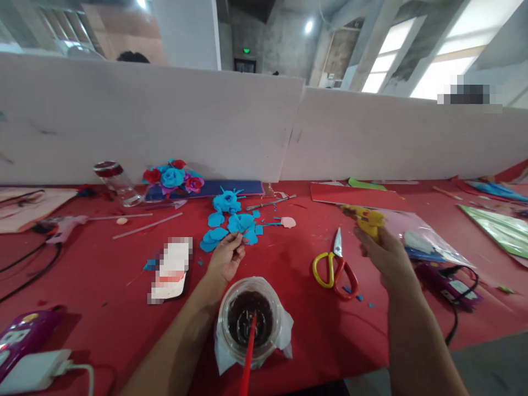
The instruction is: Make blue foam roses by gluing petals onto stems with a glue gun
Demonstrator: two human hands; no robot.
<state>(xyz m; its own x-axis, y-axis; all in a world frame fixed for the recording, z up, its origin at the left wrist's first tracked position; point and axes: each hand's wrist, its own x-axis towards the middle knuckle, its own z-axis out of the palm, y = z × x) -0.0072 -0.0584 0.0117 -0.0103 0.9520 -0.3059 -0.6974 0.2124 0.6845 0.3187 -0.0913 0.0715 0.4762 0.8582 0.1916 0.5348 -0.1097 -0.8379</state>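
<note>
My right hand (381, 247) grips a yellow hot glue gun (368, 221), its nozzle pointing left over the table. The fingers of my left hand (231, 253) are pinched at the near edge of a blue paper petal (240, 223); the exact grip is partly hidden. Loose blue petals (213, 237) lie just left of that hand, and a fringed blue paper flower (226, 201) sits behind it. A pale pink paper piece (288, 222) rests to the right. Between my hands lie scissors (336, 269) with one yellow and one red handle, blades pointing away.
Close in front stands a cup of dark drink (250, 319) with a red straw. A phone (172, 269), a pink glue gun (66, 226), a clear bottle (118, 184) and a flower bunch (173, 177) are on the left. A purple power strip (449, 286) lies right. A white partition (165, 121) runs behind.
</note>
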